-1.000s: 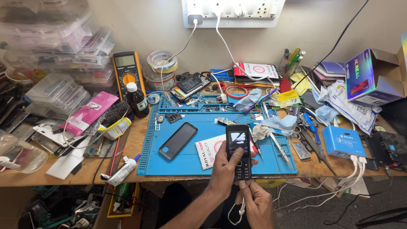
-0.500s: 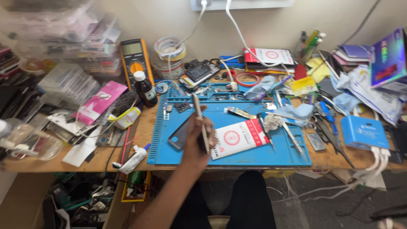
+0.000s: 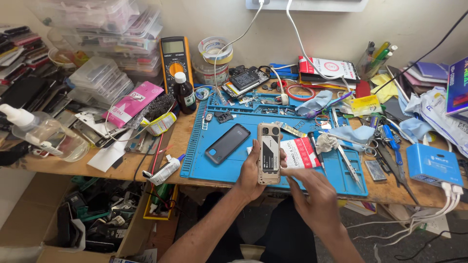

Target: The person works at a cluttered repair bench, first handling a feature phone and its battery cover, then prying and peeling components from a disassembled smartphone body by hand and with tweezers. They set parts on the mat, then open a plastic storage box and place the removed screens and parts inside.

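My left hand grips a small beige phone upright, with its open back and battery facing me, above the front edge of a blue work mat. My right hand hovers just right of and below the phone, fingers apart, its fingertips close to the phone's lower right corner; I cannot tell whether they touch. On the mat to the left lies a dark back cover. A red and white packet lies on the mat partly behind the phone.
Tweezers, screwdrivers and blue cloths crowd the mat's right side. A yellow multimeter, a brown bottle and tape rolls stand behind. Clear plastic boxes pile up at left, a blue box with white cables at right.
The phone was turned over: one second ago its keypad faced me, now its back does. My right hand has come up beside it. The view shifted left.
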